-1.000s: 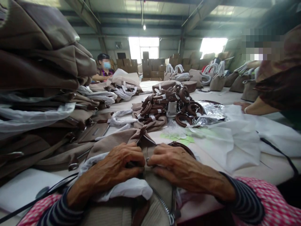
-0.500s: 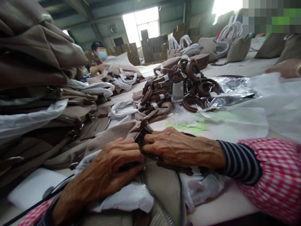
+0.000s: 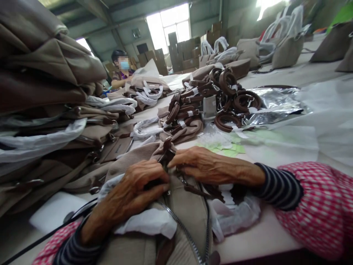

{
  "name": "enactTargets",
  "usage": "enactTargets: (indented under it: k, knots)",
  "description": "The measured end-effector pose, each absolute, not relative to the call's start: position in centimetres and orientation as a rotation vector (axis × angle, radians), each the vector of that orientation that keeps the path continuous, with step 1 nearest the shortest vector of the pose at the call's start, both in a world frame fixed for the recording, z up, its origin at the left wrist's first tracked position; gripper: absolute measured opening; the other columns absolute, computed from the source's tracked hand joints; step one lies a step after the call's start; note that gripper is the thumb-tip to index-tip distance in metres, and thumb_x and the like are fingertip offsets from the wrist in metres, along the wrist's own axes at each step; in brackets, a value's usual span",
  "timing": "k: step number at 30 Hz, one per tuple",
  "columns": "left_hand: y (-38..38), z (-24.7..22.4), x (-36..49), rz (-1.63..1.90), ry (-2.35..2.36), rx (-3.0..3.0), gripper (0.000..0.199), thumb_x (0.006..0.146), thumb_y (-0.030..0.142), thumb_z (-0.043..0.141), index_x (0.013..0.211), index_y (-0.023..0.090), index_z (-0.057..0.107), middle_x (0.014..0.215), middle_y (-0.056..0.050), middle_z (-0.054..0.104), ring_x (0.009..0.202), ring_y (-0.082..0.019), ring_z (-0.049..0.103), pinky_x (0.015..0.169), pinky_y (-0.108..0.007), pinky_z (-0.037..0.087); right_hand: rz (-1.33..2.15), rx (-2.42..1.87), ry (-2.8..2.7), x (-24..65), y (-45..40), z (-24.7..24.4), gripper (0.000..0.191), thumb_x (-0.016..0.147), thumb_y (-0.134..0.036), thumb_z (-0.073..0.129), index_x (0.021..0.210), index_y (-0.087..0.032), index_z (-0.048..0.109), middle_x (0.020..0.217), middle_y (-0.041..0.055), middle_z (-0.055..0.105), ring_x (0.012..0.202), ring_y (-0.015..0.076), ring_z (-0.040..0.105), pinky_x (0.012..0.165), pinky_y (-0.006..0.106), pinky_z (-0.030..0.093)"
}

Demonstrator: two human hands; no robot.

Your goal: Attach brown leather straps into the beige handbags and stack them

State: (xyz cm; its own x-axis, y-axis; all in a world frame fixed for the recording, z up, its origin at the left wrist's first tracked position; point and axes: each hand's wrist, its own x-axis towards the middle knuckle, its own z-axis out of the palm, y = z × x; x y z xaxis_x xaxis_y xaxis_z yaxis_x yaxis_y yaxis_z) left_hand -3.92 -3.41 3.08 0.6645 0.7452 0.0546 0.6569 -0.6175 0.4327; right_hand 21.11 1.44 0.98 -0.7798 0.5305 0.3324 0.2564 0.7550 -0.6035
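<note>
bag stack (image 3: 49,62) blocking my left, heaped straps (image 3: 197,92) in my way far ahead, room for my right hand (image 3: 201,163) over the near-right surface (image 3: 256,239)

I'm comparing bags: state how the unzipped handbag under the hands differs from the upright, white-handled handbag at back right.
The unzipped handbag lies low, its zipper gaping; the upright handbag stands. The unzipped handbag's white-wrapped handle droops, while the upright handbag's raised handles rise. The left hand and right hand are at the unzipped handbag; no hand touches the upright handbag. Both are greyish beige.
</note>
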Motion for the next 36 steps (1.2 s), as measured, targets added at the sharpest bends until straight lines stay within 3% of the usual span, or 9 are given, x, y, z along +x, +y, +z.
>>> enactTargets:
  k: [9,14,19,23,26,33,36]
  knots:
    - [-3.1,2.1,-3.1,0.312,1.254,2.614,0.019,0.105,0.030,0.052,0.093,0.019,0.061,0.091,-0.002,0.063,0.083,-0.019,0.057,0.077,-0.032,0.041,0.610,-0.966,-2.480,23.1,-2.2,3.2,0.018,0.099,-0.021,0.059,0.099,-0.020,0.077,0.085,0.0010,0.073,0.078,0.0156,0.064,0.073,0.028,0.041]
    - [-2.7,1.0,-2.9,0.367,1.309,2.740,0.016,0.105,0.027,0.049,0.095,0.019,0.058,0.094,-0.003,0.063,0.083,-0.020,0.059,0.079,-0.035,0.043,0.442,-1.228,-2.616,21.2,-3.3,2.8,0.017,0.098,-0.032,0.065,0.099,-0.018,0.075,0.085,0.0061,0.073,0.080,0.0207,0.065,0.073,0.031,0.039]
    - [-3.0,1.2,-2.7,0.293,1.363,2.788,0.016,0.105,0.027,0.047,0.095,0.019,0.057,0.092,-0.004,0.063,0.082,-0.021,0.058,0.076,-0.035,0.042,0.386,-1.237,-2.674,20.5,-3.2,2.7,0.021,0.092,-0.023,0.067,0.112,-0.017,0.068,0.098,0.0085,0.074,0.089,0.0233,0.066,0.076,0.031,0.039]
    - [-2.5,3.0,-2.6,0.178,1.198,2.840,0.017,0.106,0.022,0.044,0.095,0.019,0.057,0.095,-0.004,0.063,0.087,-0.022,0.056,0.083,-0.037,0.040,0.442,-1.218,-2.576,21.1,-3.2,2.0,0.029,0.088,-0.015,0.064,0.116,-0.020,0.067,0.091,0.0043,0.071,0.085,0.0208,0.063,0.075,0.029,0.038]
    - [-1.5,4.1,-2.6,0.157,1.111,2.696,0.019,0.104,0.027,0.050,0.089,0.019,0.059,0.088,-0.001,0.062,0.082,-0.020,0.055,0.078,-0.034,0.037,0.461,-1.197,-2.494,21.1,-2.9,1.2,0.035,0.084,-0.012,0.064,0.117,-0.021,0.068,0.089,0.0029,0.070,0.083,0.0199,0.062,0.076,0.029,0.037]
    - [-1.9,2.6,-3.2,0.413,1.184,2.512,0.013,0.098,0.025,0.059,0.089,0.018,0.063,0.087,0.000,0.066,0.081,-0.018,0.059,0.074,-0.031,0.038,0.598,-1.159,-2.422,19.2,-2.9,0.8,0.050,0.078,-0.006,0.058,0.127,-0.017,0.062,0.102,0.0079,0.073,0.094,0.0234,0.066,0.083,0.032,0.042]
    - [-2.2,2.0,-3.6,0.464,1.113,2.416,0.007,0.097,0.023,0.062,0.094,0.019,0.067,0.092,0.000,0.070,0.085,-0.017,0.063,0.077,-0.030,0.041,0.662,-1.163,-2.330,18.9,-2.8,0.6,0.051,0.076,-0.004,0.057,0.125,-0.017,0.060,0.097,0.0052,0.071,0.086,0.0205,0.065,0.078,0.030,0.042]
